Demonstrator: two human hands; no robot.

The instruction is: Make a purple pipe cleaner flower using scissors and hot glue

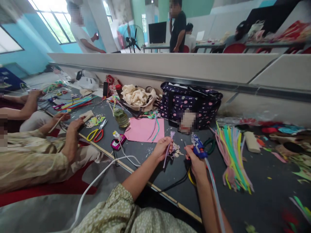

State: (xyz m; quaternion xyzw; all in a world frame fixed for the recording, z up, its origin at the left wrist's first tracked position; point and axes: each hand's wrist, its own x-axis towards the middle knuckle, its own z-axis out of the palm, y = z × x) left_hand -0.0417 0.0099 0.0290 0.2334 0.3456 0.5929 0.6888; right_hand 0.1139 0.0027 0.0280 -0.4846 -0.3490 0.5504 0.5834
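My left hand is closed, pinching a lilac pipe cleaner whose upper end has a small tuft. To its right, my right hand is wrapped round a blue hot glue gun, its front pointing toward the left hand. A pale cord runs from the glue gun down along my right forearm. The two hands are apart, over the dark table. Small cream-coloured pieces lie just behind the left hand. A pink sheet with a few pipe cleaners on it is beyond.
A bundle of coloured pipe cleaners lies at right. Behind stand a dark patterned bag and a glass jar. Scissors and a purple power strip with a white cable lie left, beside a co-worker's hands.
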